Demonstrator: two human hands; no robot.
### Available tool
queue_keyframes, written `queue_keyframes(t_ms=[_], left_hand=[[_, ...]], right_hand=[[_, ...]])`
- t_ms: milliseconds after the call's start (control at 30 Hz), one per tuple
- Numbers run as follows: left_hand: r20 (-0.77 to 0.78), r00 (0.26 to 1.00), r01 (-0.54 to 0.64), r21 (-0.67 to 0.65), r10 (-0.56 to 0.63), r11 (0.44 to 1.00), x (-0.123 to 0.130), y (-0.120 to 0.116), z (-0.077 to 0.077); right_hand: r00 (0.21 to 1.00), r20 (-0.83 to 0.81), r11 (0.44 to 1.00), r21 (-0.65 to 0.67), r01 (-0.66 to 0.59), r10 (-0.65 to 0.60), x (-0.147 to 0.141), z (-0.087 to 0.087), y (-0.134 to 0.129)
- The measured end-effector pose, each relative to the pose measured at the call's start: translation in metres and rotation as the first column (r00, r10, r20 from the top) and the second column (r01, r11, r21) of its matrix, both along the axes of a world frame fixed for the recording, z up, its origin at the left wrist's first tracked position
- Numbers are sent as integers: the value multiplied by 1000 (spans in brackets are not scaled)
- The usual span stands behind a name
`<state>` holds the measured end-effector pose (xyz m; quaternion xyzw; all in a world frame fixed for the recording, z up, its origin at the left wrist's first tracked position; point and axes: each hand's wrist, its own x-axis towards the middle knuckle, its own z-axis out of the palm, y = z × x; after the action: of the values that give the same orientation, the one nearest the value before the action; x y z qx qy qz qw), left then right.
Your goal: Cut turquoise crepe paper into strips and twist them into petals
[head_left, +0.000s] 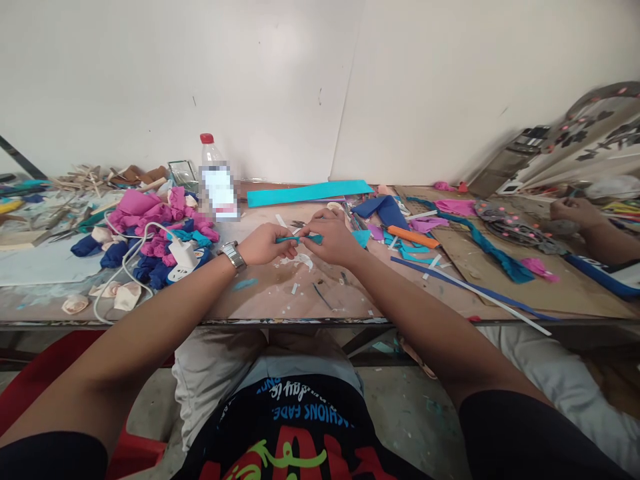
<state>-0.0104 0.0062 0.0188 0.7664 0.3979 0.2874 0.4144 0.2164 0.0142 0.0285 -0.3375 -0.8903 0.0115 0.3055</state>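
Between my two hands, above the middle of the table, runs a thin teal strip [314, 238] that looks like fabric or crepe paper. My left hand [267, 245], with a metal watch at the wrist, pinches one end of it. The fingers of my right hand [334, 237] are closed on the other part, and a wider teal piece [361, 237] shows just behind that hand. Beyond both hands lies a long flat turquoise strip [307, 193]. A small pair of scissors may lie behind my fingers, but it is mostly hidden.
Pink and blue fabric bundles [150, 220] are heaped at left beside a white charger [183, 252] with its cable. A phone [220, 192] leans on a red-capped bottle [207, 141]. Orange roll [413, 237] and blue strips lie right. A co-worker's hand [575, 212] is far right.
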Motion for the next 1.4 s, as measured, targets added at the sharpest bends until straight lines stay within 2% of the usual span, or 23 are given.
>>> queue_keyframes(t_ms=[167,400,533,667,800,867,933,967,1033,1100,1400], left_hand=[[116,993,35,-210,-11,977,0,1,4],[189,982,81,-374,-9,924,-1,0,9],[206,978,49,-404,38,914,-1,-1,8],[185,982,31,-351,37,936,0,1,6],[137,990,3,-226,29,974,1,2,2],[97,995,-11,-110,22,994,1,1,0],[29,999,-26,65,24,998,1,-1,0],[-20,999,-32,174,36,984,1,-2,1],[-128,987,-36,391,93,919,0,-4,4],[-202,968,-19,528,147,849,0,-6,6],[-305,923,56,708,233,704,-2,-1,0]], right_hand=[[1000,3,999,22,-28,28,0,1,0],[998,37,997,44,-59,57,-1,3,-1],[997,38,997,36,-68,66,0,2,-1],[997,41,998,38,-60,58,0,0,1],[999,46,999,35,-21,20,0,-1,2],[999,42,999,35,-4,3,-1,-2,1],[1000,27,999,33,11,-12,-2,-1,0],[1000,17,999,34,18,-19,-2,-1,-1],[1000,2,999,37,23,-23,-3,-2,-1],[1000,-5,999,40,20,-19,-3,-3,-1],[999,42,999,25,26,-27,-6,-1,-6]])
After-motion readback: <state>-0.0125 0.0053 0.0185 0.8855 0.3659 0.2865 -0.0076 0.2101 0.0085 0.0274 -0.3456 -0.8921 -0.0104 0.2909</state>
